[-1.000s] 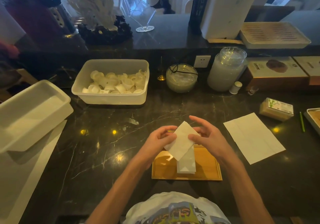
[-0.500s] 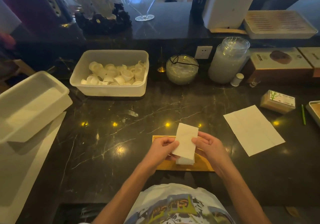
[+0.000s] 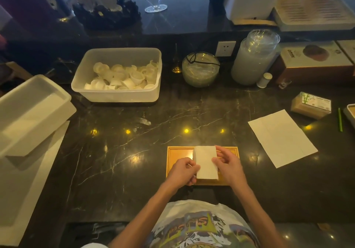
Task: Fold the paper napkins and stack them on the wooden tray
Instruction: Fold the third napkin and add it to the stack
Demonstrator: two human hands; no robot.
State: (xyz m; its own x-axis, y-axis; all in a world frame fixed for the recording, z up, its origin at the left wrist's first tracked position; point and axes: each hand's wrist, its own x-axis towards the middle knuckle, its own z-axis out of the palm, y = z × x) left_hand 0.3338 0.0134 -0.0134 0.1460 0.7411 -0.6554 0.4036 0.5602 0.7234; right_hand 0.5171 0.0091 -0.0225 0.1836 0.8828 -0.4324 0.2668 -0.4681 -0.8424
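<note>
Only 1 view here, the head cam, so here goes.

What changed: 1 second back the folded napkin (image 3: 205, 161) was up in the air over the wooden tray (image 3: 178, 153), turned corner-up like a diamond. Half a second back it was swinging square and coming down. Now it's squared up and sitting low on the tray, right in the middle. It looks like it's on top of the ones already stacked there. I can see a bit of thickness at the near edge, but I can't count layers.

So my read is that this one is basically placed and only needs letting go. There's 1 more flat napkin (image 3: 281, 137) lying open on the tabletop (image 3: 134, 151), well off to the right, and I'd guess that one gets folded after this.

Hands: both are clamped on the folded napkin. The left hand (image 3: 182, 173) has curled fingers pinching the left edge near the near corner. The right hand (image 3: 228, 168) has its thumb on top of the right edge, with the fingers tucked beside it.

Orientation: the napkin is a tidy rectangle with its long axis running near to far, leaning a touch to the right at the near end. Its short edges face me and away from me. The tray's long side runs left to right, so the napkin lies across it, nearly from the far rim to the near rim.
</note>
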